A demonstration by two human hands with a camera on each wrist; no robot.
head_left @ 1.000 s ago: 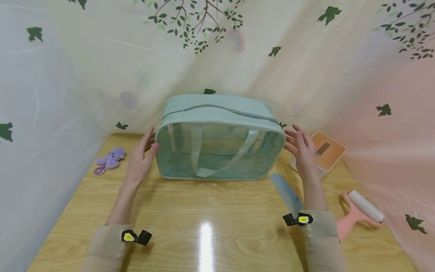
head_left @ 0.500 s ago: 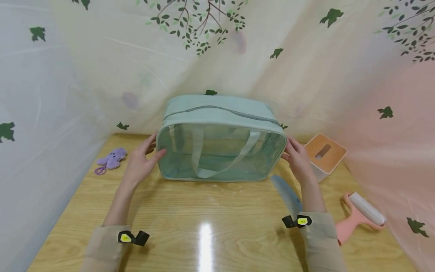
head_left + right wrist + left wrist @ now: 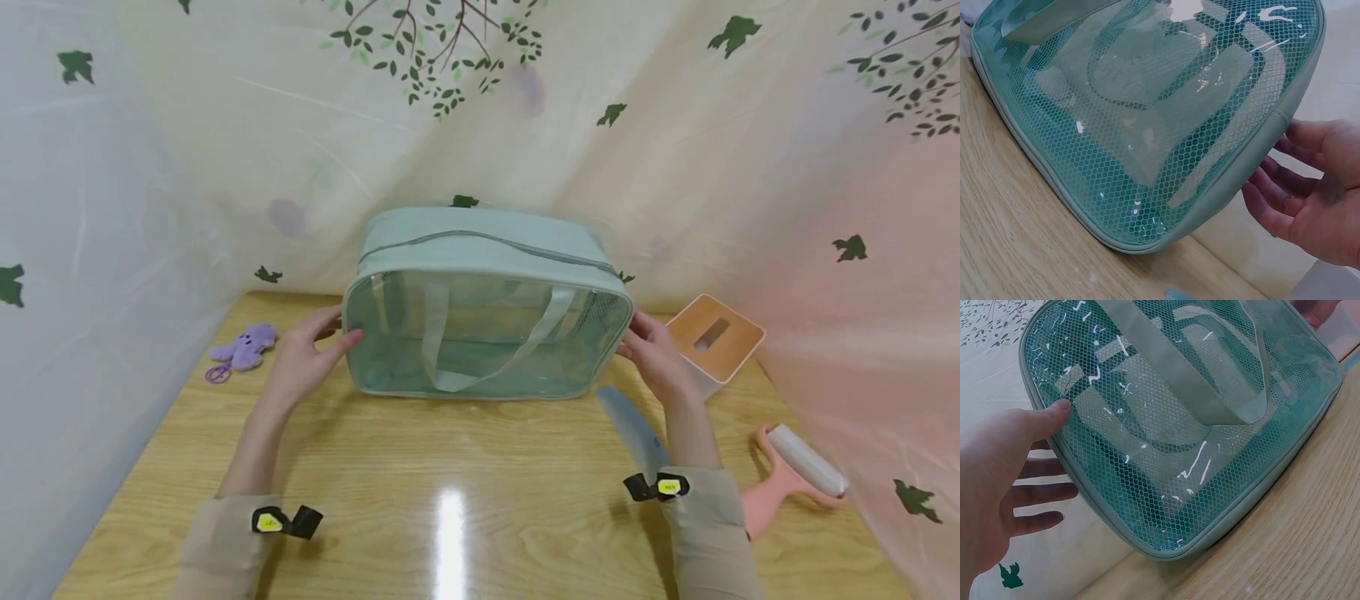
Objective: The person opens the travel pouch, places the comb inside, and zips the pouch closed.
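A mint-green zippered bag (image 3: 487,304) with clear mesh-patterned panels and a fabric strap handle (image 3: 547,321) stands upright at the back of the table. My left hand (image 3: 303,358) is at its left side. In the left wrist view the thumb (image 3: 1050,419) lies over the front edge, while the fingers (image 3: 1038,494) stretch out along the side, spread apart. On the opposite side my right hand (image 3: 660,362) touches the bag. Its fingers (image 3: 1272,203), slightly bent, rest against the side band in the right wrist view, the thumb just above them.
A purple plush keychain (image 3: 247,346) lies on the left of the wooden table (image 3: 375,500). On the right stand a tissue box (image 3: 727,342) with a slotted wood-look lid, a translucent blue curved blade-like piece (image 3: 630,421) and a pink lint roller (image 3: 795,475). Printed curtains (image 3: 525,150) enclose the table.
Both hands have come in against the bag's sides. The right hand has lowered and moved inward, off the front of the tissue box. The bag has stayed about where it was.
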